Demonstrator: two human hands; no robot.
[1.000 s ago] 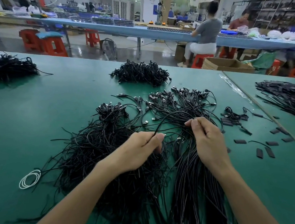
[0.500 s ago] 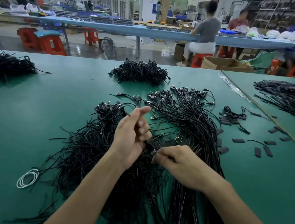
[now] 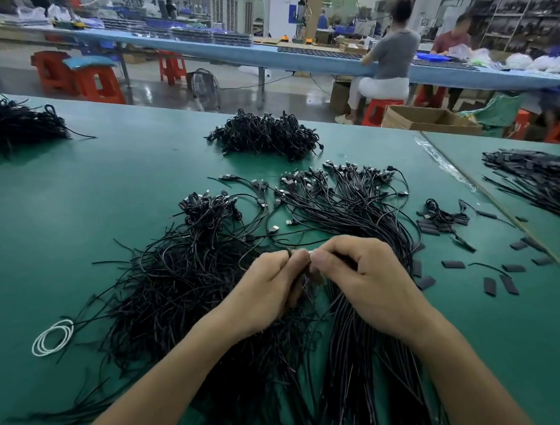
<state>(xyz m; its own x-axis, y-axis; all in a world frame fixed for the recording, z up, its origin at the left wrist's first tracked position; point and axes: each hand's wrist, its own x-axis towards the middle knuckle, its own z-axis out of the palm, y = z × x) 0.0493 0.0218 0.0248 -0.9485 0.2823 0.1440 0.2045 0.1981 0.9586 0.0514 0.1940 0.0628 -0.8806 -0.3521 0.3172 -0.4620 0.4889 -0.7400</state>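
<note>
You have one white wire coil [image 3: 52, 337] lying flat on the green table [image 3: 84, 202], at 9 o'clock from your hands. One far-left heap [image 3: 3, 124] of black cable sits at 10 o'clock, well apart. Next comes one tangled pile [image 3: 183, 288], whose strands splay out toward 8 and 9 o'clock.

Your left hand [image 3: 265, 291] hangs over that pile's right edge, forearm coming in from 7 o'clock, with its knuckles up and its fingers curled. Its thumb and forefinger pinch one thin black cable [image 3: 289, 253]. Only a short stretch of the cable shows. It loops over your forefinger and runs across from 9 to 3 o'clock into the other hand, and the rest is hidden by fingers.

Straight ahead at 12 o'clock lies one knotted heap [image 3: 265, 135].

Your right hand [image 3: 369, 282] comes in from 5 o'clock, back of the hand up and fingers bent tight. It nips the same cable, thumb tip to thumb tip with the left. Under it lies one combed bundle [image 3: 349, 213], its long axis running 6 to 12 with the plugs at the 12 end.

At 2 to 3 o'clock at least ten flat black sleeves [image 3: 452, 264] lie scattered. One right-hand heap [image 3: 547, 182] lies at 2 o'clock, past the table seam.
</note>
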